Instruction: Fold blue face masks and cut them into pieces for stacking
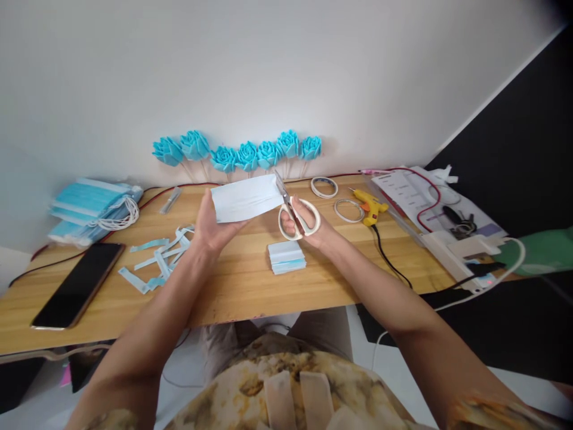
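My left hand holds a flat white face-mask sheet by its left end, above the wooden table. My right hand grips white-handled scissors; their blades point up at the sheet's right edge. A small stack of folded light-blue mask pieces lies on the table just below the scissors. Cut blue strips lie scattered to the left of my left wrist.
A row of blue mask roses leans on the wall. A pile of blue masks and a black phone sit at left. Two tape rings, a yellow glue gun, papers, cables and a power strip crowd the right.
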The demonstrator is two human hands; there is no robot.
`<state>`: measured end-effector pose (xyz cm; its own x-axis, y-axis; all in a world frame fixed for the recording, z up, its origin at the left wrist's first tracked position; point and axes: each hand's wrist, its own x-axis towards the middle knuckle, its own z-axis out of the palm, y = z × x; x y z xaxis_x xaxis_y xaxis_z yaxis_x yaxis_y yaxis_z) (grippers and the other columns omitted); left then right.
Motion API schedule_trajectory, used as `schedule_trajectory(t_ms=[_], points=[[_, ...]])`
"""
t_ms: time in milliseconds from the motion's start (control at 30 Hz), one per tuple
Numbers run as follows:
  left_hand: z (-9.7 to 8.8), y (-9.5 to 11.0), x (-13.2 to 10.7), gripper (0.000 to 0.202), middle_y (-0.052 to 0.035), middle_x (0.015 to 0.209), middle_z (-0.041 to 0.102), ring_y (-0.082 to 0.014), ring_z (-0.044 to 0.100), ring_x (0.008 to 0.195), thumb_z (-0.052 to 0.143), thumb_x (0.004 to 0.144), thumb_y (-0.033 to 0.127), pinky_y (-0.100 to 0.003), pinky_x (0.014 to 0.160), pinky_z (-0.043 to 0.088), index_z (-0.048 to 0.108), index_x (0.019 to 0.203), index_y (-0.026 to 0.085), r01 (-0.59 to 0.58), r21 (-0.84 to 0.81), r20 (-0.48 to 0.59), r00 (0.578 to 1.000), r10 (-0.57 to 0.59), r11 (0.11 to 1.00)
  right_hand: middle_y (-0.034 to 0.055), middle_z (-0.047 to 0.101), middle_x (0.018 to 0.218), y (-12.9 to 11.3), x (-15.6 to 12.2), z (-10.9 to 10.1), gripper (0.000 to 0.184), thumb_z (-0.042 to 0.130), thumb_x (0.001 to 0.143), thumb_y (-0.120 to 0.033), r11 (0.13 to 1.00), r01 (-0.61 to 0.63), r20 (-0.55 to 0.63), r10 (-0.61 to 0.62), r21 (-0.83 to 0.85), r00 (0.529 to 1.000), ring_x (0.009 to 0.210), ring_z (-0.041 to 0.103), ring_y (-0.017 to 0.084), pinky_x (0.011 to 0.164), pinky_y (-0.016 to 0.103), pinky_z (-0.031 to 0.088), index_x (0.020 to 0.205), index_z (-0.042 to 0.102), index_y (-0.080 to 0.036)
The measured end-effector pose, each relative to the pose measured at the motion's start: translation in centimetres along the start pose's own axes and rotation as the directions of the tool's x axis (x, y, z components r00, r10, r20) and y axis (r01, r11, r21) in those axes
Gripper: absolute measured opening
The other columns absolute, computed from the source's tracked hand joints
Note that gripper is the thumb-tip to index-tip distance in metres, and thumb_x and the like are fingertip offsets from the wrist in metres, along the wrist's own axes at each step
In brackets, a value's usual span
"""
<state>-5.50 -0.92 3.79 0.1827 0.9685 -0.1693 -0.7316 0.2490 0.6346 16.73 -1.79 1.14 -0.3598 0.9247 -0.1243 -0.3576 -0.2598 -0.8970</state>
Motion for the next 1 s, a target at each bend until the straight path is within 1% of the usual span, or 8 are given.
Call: schedule_trajectory(t_ms=[200, 400, 533, 667, 767, 833, 933, 1000], points=[[0.8, 0.5, -1.2, 0.074, -0.0163, 0.140, 0.061, -0.0279, 0.052, 0.143, 0.049, 0.092, 0.072, -0.044, 0.109, 0.053, 0.046, 0.145, 0.021, -0.250, -0.060, 0.005, 0.968, 0.251, 0.966, -0.0066, 0.054, 0.064, -0.2, -0.1, 0.3, 0.052, 0.075, 0.080, -0.063, 0.997, 0.044, 0.014, -0.044, 0.059, 0.999, 0.049, 0.042, 0.005, 0.042, 0.019, 0.034, 0.107, 0.063, -0.020], [0.1, -2.9, -0.7, 0.052, -0.0090, 0.149, 0.058, -0.0308, 0.049, 0.145, 0.050, 0.096, 0.066, -0.048, 0.108, 0.053, 0.063, 0.125, 0.025, -0.109, 0.055, 0.152, 0.983, 0.099, 0.993, -0.0050, 0.057, 0.067, 0.4, -1.0, 0.5, 0.062, 0.075, 0.077, -0.067, 0.984, 0.101, 0.140, -0.081, -0.144, 0.987, 0.047, 0.045, 0.006, 0.041, 0.021, 0.033, 0.113, 0.064, -0.018], [-0.2, -3.1, -0.2, 0.036, -0.0071, 0.139, 0.067, -0.0263, 0.052, 0.143, 0.052, 0.100, 0.050, -0.040, 0.106, 0.055, 0.068, 0.116, 0.022, -0.120, 0.027, 0.060, 0.991, 0.118, 0.992, -0.0047, 0.054, 0.067, 0.3, -1.3, 0.2, 0.062, 0.073, 0.079, -0.066, 0.962, 0.125, 0.274, -0.056, -0.244, 0.960, 0.049, 0.044, 0.007, 0.043, 0.022, 0.030, 0.116, 0.064, -0.017], [-0.5, -2.5, 0.3, 0.018, -0.0060, 0.118, 0.077, -0.0237, 0.060, 0.135, 0.070, 0.091, 0.031, -0.035, 0.107, 0.056, 0.069, 0.105, 0.020, -0.124, -0.011, -0.052, 0.991, 0.123, 0.992, -0.0025, 0.054, 0.073, -0.7, -1.3, -0.3, 0.065, 0.067, 0.082, -0.069, 0.903, 0.175, 0.371, -0.019, -0.393, 0.928, 0.056, 0.045, 0.008, 0.049, 0.023, 0.033, 0.122, 0.064, -0.017], [-1.4, -1.6, 1.0, 0.019, -0.0031, 0.111, 0.079, -0.0225, 0.064, 0.130, 0.077, 0.084, 0.023, -0.035, 0.109, 0.056, 0.070, 0.101, 0.022, -0.223, -0.021, -0.127, 0.967, 0.219, 0.974, 0.0015, 0.065, 0.084, -2.1, -1.3, -1.3, 0.059, 0.070, 0.082, -0.061, 0.652, 0.259, 0.368, 0.033, -0.712, 0.929, 0.066, 0.054, 0.011, 0.060, 0.025, 0.042, 0.125, 0.067, -0.021], [-2.1, -0.7, 1.5, 0.020, -0.0022, 0.112, 0.079, -0.0221, 0.063, 0.131, 0.079, 0.083, 0.024, -0.035, 0.110, 0.055, 0.070, 0.101, 0.023, -0.320, 0.000, -0.153, 0.936, 0.316, 0.948, 0.0061, 0.073, 0.104, -3.2, -1.3, -2.5, 0.057, 0.076, 0.079, -0.050, 0.295, 0.284, 0.304, 0.022, -0.912, 0.952, 0.087, 0.065, 0.019, 0.075, 0.029, 0.048, 0.130, 0.067, -0.024], [-2.6, 0.0, 2.0, 0.032, -0.0033, 0.117, 0.078, -0.0233, 0.061, 0.134, 0.085, 0.076, 0.026, -0.035, 0.112, 0.053, 0.070, 0.104, 0.024, -0.410, 0.064, -0.134, 0.900, 0.415, 0.910, 0.0146, 0.073, 0.121, -4.5, -1.1, -4.2, 0.056, 0.067, 0.086, -0.036, -0.191, 0.155, 0.171, -0.065, -0.969, 0.983, 0.110, 0.066, 0.030, 0.090, 0.037, 0.048, 0.140, 0.062, -0.020], [-2.4, -0.3, 1.9, 0.039, -0.0041, 0.119, 0.077, -0.0250, 0.059, 0.136, 0.088, 0.071, 0.027, -0.035, 0.113, 0.052, 0.071, 0.106, 0.024, -0.437, 0.114, -0.113, 0.887, 0.448, 0.892, 0.0172, 0.074, 0.121, -4.9, -1.1, -4.9, 0.055, 0.061, 0.088, -0.031, -0.356, 0.063, 0.090, -0.060, -0.933, 0.994, 0.110, 0.068, 0.032, 0.089, 0.038, 0.047, 0.142, 0.061, -0.017]])
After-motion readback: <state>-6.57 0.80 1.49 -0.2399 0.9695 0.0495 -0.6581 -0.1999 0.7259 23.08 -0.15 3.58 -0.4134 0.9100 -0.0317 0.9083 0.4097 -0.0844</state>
